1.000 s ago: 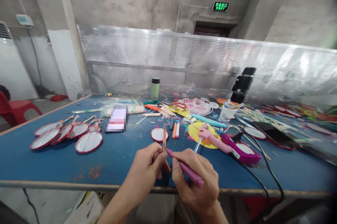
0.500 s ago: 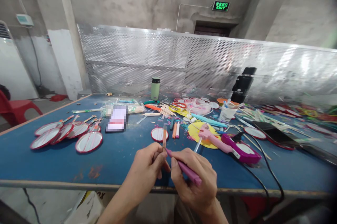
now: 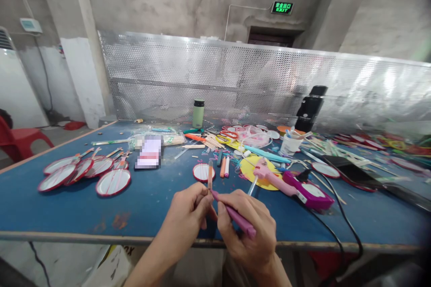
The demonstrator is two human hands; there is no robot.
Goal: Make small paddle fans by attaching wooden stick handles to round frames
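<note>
The right hand (image 3: 251, 228) grips a purple marker (image 3: 240, 222), its tip right at a flat, partly orange stick (image 3: 210, 177) pinched in the left hand (image 3: 186, 213), above the blue table (image 3: 67, 215). Past them lies a red-rimmed white disc (image 3: 201, 173). Farther back stands a green bottle (image 3: 198, 116).

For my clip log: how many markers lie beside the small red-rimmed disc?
3, right of the disc: from left, dark marker, orange marker, pink marker; others may be hidden.
</note>
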